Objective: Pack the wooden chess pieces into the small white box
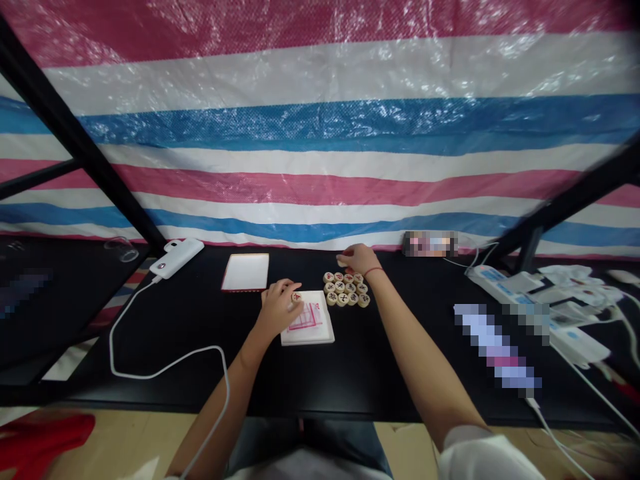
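Note:
My left hand [277, 308] is closed around a round Chinese chess piece [296, 297] above the upper left part of a white square box [326, 327]. Pink grid lines and marks show inside the box. At the back, my right hand [362, 259] pinches another pale chess piece [342, 263], partly covered by the fingers. Just in front of that hand, several round chess pieces [340, 287] lie in close rows on the black table, beside the box's right edge. Their faces carry red or dark characters.
A shallow white lid [246, 272] lies left of the box. Further left is a white power bank [177, 259] with a cable looping over my left forearm. Power strips [575, 343] and plugs crowd the right side. A striped plastic sheet [320, 153] hangs behind the table [320, 387].

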`<state>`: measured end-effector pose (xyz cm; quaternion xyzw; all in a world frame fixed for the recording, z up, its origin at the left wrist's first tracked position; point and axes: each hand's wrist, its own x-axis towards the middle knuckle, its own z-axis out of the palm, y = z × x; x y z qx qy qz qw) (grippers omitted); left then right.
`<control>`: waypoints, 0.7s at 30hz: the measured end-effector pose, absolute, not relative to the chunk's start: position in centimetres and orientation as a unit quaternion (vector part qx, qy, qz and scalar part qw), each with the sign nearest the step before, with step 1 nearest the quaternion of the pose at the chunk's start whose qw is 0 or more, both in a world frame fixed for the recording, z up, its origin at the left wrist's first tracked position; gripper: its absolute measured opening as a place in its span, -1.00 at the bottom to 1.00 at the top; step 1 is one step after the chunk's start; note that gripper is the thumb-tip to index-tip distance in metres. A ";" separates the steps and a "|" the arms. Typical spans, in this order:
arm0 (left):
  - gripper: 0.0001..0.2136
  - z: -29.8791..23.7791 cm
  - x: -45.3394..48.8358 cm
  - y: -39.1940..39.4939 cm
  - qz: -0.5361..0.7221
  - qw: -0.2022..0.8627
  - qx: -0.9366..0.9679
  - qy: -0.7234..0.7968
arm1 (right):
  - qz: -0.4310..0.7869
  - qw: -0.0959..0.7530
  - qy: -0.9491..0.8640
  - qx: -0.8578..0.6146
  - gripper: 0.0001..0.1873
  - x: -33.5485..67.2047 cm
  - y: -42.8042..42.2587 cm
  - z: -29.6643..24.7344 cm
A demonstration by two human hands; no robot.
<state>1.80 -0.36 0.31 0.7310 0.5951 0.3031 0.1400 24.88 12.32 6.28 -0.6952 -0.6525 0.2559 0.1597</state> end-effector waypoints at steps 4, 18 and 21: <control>-0.58 1.7 2.1 -0.2 0.374 0.127 0.743 0.540 | 0.503 0.360 -0.574 -0.536 -0.66 22.8 7.8 5.7; -0.88 1.6 2.9 0.6 0.374 0.157 0.777 0.482 | 0.538 0.569 -0.435 -0.444 -0.55 20.8 4.5 3.1; -0.94 1.5 3.3 0.4 0.307 0.140 0.802 0.493 | 0.516 0.570 -0.455 -0.449 -0.60 21.4 4.4 2.7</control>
